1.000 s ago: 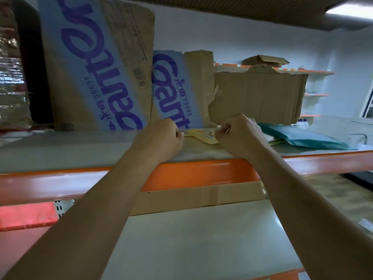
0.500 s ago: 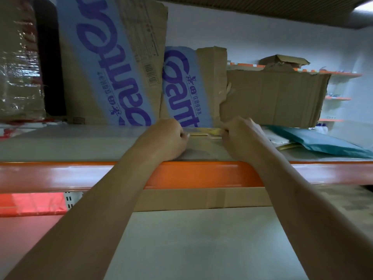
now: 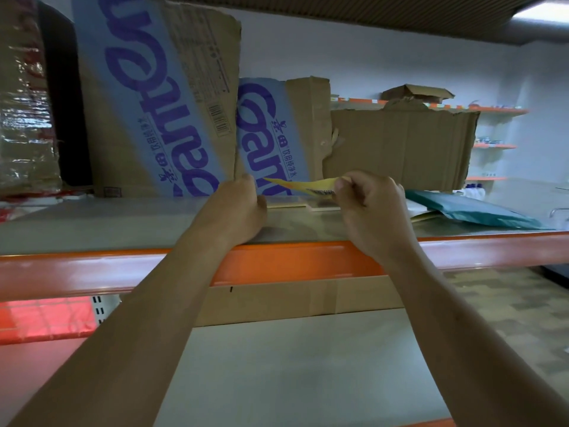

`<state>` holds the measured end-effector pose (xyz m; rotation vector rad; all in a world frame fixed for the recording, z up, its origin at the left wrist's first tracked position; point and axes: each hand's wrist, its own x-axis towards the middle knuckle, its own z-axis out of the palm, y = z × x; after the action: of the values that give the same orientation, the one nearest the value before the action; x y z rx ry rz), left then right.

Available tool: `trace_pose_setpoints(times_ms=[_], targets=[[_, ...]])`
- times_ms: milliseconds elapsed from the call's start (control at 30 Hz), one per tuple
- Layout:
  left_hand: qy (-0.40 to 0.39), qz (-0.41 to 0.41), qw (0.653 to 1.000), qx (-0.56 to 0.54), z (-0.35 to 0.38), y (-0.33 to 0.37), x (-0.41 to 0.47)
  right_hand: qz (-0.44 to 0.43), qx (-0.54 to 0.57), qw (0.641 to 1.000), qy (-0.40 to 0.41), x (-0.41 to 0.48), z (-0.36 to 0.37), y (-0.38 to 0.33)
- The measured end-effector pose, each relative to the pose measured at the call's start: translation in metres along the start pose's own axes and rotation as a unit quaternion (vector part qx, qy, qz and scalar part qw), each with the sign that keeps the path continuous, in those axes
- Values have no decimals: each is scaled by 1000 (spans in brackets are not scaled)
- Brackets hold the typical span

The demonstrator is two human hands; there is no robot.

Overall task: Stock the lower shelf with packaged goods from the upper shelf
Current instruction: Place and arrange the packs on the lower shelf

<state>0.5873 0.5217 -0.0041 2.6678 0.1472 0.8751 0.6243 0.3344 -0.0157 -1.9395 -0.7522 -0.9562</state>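
Observation:
Both arms reach up to the upper shelf (image 3: pixel 92 229) with its orange front beam. My right hand (image 3: pixel 366 201) pinches the near edge of a thin yellow packet (image 3: pixel 303 184), lifted a little off the shelf with its far tip pointing left. My left hand (image 3: pixel 240 204) is curled beside the packet's left end; whether it touches the packet cannot be made out. A flat pale packet (image 3: pixel 289 205) lies on the shelf under the yellow one. The grey lower shelf (image 3: pixel 292 365) spreads out below my forearms.
Flattened cartons with blue lettering (image 3: pixel 160 97) and a plain brown carton (image 3: pixel 400 149) lean at the back of the upper shelf. A teal padded envelope (image 3: pixel 471 209) lies to the right. A taped brown box (image 3: pixel 308 298) stands at the back of the lower shelf.
My right hand has raised the yellow packet off the shelf, so it now shows above the flat packet. My left hand stays at its left end. The camera has shifted slightly.

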Motion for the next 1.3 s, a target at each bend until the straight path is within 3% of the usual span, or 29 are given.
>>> trace_pose_setpoints(times_ms=[233, 333, 500, 733, 900, 1000, 1100, 1300], targets=[[4, 86, 992, -96, -10, 4, -7, 51, 164, 985, 13, -12, -6, -2], [-19, 110, 988, -109, -14, 7, -13, 72, 185, 980, 15, -18, -10, -8], [-47, 96, 984, -140, -17, 9, -18, 128, 186, 974, -10, -16, -12, -13], [0, 63, 977, -204, -20, 0, -29, 250, 297, 920, -61, -7, -22, -13], [-9, -14, 916, -402, -30, -12, -32, 216, 155, 961, -75, -6, -10, -4], [13, -32, 892, -451, -33, -14, -36, 135, 9, 986, -99, -8, -7, -3], [36, -49, 864, -500, -36, -18, -40, 77, -62, 986, -134, -12, -1, -6], [58, -86, 816, -568, -42, -16, -51, 28, -128, 990, -49, -24, 12, -17]])
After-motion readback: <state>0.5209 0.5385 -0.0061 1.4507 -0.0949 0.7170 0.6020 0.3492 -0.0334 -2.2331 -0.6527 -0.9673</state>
